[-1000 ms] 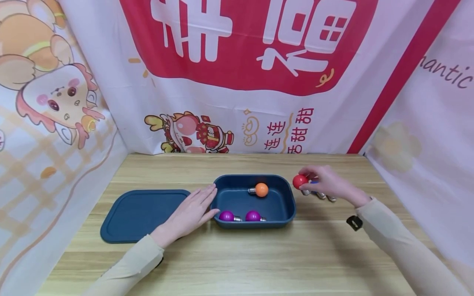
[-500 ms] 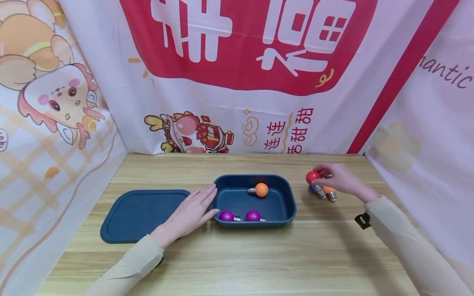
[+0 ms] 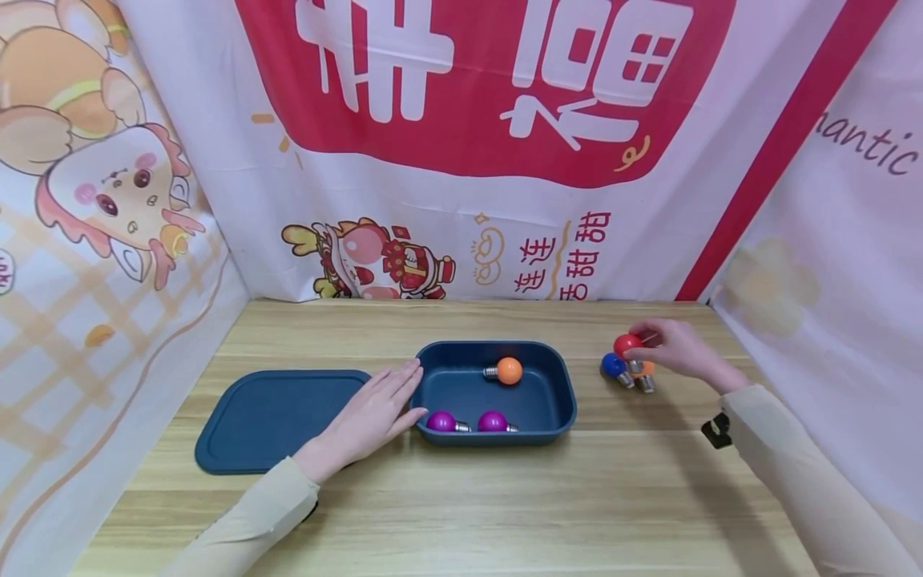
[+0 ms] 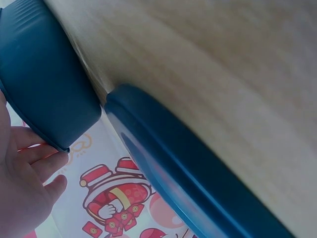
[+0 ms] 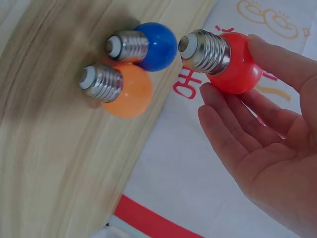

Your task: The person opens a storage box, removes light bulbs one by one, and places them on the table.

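My right hand [image 3: 674,349] pinches a red light bulb [image 5: 241,63] by its globe, thumb on one side and fingers on the other. The bulb's metal screw base points away from the palm. Just below it on the table lie a blue bulb [image 5: 157,47] and an orange bulb [image 5: 130,91], side by side. My left hand [image 3: 371,413] rests with straight fingers against the left rim of a dark blue box [image 3: 461,346]. Inside the box are an orange bulb [image 3: 509,370] at the back and two purple bulbs, one at the front left [image 3: 441,421] and another beside it [image 3: 493,421].
A flat dark blue lid [image 3: 270,421] lies on the wooden table [image 3: 505,513] left of the box, partly under the left forearm in the head view. Printed cloth walls [image 3: 461,192] enclose the table at the back and both sides.
My right hand has moved right with the red bulb, from near the box's right rim to over the blue and orange bulbs. The left hand and box have stayed put.
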The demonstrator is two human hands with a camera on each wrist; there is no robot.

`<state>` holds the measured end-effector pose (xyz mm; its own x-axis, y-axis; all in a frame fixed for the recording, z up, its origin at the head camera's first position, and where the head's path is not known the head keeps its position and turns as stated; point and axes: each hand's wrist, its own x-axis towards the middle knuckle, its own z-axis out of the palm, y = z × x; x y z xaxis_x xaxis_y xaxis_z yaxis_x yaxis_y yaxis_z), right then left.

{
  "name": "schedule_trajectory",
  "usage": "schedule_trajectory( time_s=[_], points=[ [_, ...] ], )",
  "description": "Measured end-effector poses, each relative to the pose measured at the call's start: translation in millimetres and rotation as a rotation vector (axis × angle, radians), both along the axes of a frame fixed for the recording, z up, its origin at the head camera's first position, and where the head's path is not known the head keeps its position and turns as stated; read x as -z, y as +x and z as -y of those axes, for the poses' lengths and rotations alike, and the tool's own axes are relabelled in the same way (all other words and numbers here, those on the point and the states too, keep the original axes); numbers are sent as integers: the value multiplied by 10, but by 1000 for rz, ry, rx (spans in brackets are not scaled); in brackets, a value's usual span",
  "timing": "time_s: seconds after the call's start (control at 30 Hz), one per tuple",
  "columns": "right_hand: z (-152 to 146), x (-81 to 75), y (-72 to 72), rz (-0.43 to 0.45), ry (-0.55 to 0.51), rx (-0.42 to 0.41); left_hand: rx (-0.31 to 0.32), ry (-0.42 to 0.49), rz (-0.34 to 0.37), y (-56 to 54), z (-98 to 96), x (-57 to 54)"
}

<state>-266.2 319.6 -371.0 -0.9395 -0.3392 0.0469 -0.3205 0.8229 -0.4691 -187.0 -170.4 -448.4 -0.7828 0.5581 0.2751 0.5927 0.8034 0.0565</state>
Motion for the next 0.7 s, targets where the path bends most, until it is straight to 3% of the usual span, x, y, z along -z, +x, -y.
schedule_trajectory(
  time_s=[0.7],
  points=[
    [-383, 147, -23, 58, -1, 95, 8, 14, -6, -6, -2, 6]
  ],
)
